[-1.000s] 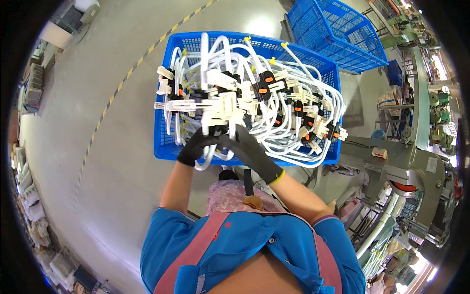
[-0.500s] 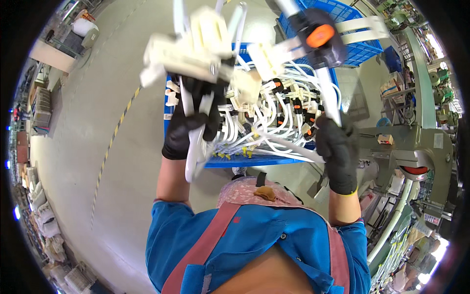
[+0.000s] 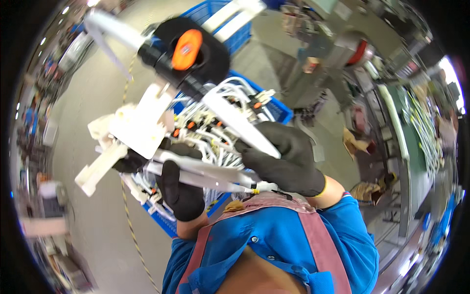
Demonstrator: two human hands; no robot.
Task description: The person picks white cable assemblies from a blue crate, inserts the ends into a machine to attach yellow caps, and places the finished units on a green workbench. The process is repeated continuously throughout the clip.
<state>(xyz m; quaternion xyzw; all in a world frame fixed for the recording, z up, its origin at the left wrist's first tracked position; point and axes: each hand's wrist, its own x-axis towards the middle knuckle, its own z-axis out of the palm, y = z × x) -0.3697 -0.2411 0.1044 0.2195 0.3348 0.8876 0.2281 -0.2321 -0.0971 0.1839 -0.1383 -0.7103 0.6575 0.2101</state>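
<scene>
My right hand (image 3: 291,159), black-gloved, is closed on a white tube (image 3: 240,125). The tube slants up and left to a black valve (image 3: 215,54) with an orange oval knob (image 3: 187,49), held high over the crate. Lower left, my black-gloved left hand (image 3: 183,196) grips white tubing (image 3: 205,175) below a cluster of cream plastic brackets (image 3: 139,126). The tubing's yellow-tipped end reaches below my right hand. Behind both hands, a blue crate (image 3: 281,111) holds a heap of similar tube assemblies (image 3: 220,105), partly hidden by what I hold.
A second blue crate (image 3: 237,39) stands behind the first. To the right are grey machinery (image 3: 313,73), a torn brown paper bag (image 3: 357,144) and a green bench with a bundle of white tubes (image 3: 421,130). A yellow-black floor line (image 3: 128,210) runs along the left.
My view has swung to the right, so the crates appear farther left and tilted. My hands have come closer together, and the orange-knobbed valve has come across beside the brackets.
</scene>
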